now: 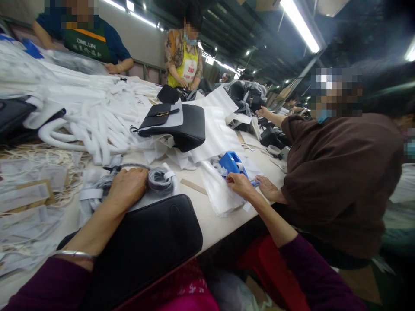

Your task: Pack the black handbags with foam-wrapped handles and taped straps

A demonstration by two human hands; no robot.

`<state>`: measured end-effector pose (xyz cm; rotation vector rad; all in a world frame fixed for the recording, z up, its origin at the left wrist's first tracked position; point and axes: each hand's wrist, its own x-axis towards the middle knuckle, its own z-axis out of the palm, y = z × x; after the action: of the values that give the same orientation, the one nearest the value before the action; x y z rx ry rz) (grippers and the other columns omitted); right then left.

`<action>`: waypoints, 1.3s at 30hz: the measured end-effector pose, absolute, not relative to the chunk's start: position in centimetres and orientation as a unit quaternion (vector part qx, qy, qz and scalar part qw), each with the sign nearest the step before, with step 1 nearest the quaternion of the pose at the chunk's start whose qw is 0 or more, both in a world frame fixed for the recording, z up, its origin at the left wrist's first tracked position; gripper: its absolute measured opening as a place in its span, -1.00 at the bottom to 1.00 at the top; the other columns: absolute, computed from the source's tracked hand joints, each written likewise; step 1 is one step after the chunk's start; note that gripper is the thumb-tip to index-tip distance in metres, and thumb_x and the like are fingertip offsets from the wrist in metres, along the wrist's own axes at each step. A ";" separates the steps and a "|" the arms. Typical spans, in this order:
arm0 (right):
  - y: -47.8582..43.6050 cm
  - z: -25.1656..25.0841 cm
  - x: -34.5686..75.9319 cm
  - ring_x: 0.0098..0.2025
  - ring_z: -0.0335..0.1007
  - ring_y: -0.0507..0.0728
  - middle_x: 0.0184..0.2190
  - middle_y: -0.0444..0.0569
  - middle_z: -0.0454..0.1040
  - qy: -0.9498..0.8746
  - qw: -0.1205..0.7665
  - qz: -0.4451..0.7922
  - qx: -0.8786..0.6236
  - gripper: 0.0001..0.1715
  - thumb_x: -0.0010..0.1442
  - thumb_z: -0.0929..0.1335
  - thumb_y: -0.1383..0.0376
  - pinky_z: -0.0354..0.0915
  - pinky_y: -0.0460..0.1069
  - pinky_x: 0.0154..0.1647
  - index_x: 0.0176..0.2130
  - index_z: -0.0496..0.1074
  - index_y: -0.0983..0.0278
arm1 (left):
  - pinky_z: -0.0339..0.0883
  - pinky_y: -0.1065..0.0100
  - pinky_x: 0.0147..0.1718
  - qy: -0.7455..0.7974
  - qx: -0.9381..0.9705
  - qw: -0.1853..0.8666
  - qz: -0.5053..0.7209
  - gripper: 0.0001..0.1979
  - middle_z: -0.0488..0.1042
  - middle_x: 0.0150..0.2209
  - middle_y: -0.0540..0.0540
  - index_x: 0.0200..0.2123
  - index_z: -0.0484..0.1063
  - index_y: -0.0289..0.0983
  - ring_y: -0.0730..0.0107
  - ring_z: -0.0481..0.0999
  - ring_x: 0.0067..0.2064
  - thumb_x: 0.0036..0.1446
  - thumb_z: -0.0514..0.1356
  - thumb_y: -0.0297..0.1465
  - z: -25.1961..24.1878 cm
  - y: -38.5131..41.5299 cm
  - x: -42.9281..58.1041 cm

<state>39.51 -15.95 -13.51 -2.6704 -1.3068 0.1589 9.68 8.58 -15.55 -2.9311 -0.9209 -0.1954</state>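
1. Left hand (128,185): I find it curled over the far side of the black bag (155,233), beside a grey wrapped coil (160,179); its fingertips are hidden, so I cannot tell whether it is clamped on anything
2. Black bag: lying flat at the near edge of the surface (207,226), partly under my left forearm
3. Right hand (240,185): fingers bunched at the blue tape dispenser (231,160); I cannot tell whether they grip tape
4. Tape dispenser: tilted, on white foam sheeting (222,198), inward from the near edge; a co-worker's hand (268,189) is just beside it
5. Flat strip (193,186): on the surface, between bag and sheeting
6. Second bag (191,125): farther from the near edge, on more white sheeting
7. Corded tags (29,194): heaped towards the surface's left edge
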 end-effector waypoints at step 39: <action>-15.4 -7.0 31.5 -0.22 0.44 0.04 -0.12 0.01 0.48 -0.780 0.060 0.251 -0.570 -0.81 0.16 0.31 0.48 0.28 -0.08 -0.13 -0.47 0.40 0.31 | 0.26 0.18 -0.05 -0.296 -0.948 0.055 -0.103 -0.75 0.53 -0.19 -0.24 -0.29 0.48 -0.34 0.04 0.45 -0.05 0.07 0.01 -0.55 -16.1 8.9 9.5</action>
<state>31.46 -15.36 -7.00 -1.7270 -2.3615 0.7591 9.50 8.88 -16.06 -2.8783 -0.8990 -0.3113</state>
